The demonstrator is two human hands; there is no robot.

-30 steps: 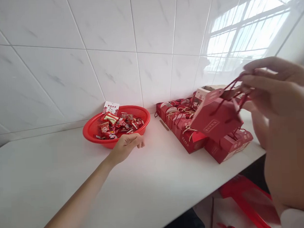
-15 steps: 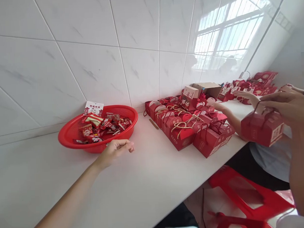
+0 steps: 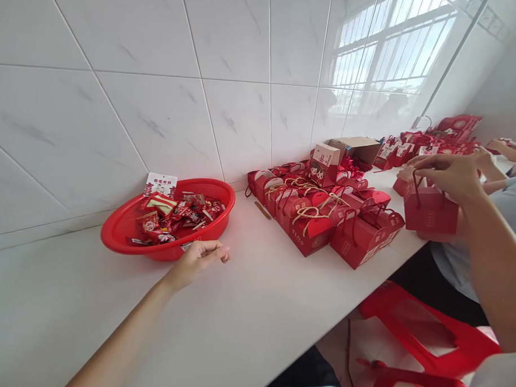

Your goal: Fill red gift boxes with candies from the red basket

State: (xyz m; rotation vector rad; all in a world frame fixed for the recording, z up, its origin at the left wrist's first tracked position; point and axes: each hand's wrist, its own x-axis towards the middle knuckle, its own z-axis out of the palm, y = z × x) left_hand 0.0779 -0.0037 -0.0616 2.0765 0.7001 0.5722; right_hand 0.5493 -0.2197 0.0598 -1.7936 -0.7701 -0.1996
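My left hand (image 3: 201, 262) is closed in a loose fist over the white table (image 3: 161, 343); nothing shows in its fingers. Just behind it sits a red plastic basket (image 3: 167, 254) holding wrapped sweets (image 3: 186, 213) and a printed card. Up at the right, my right hand (image 3: 454, 174) grips the cord handle of a red gift box (image 3: 431, 211), which hangs upright beyond the table's front edge. Left of this box, rows of red gift boxes (image 3: 305, 228) with cord handles stand on the table, one printed box (image 3: 323, 164) on top.
A flat brown strip (image 3: 262, 210) lies between basket and boxes. An open cardboard box (image 3: 360, 149) and more red packages (image 3: 450, 131) are farther back. Another person's hand and sleeve (image 3: 512, 207) are at the right. A red stool (image 3: 432, 340) stands below; a tiled wall is behind.
My right hand has moved left with the hanging box, which has turned. Another person's hand has drawn back from the row of boxes towards the right. My left hand has barely moved.
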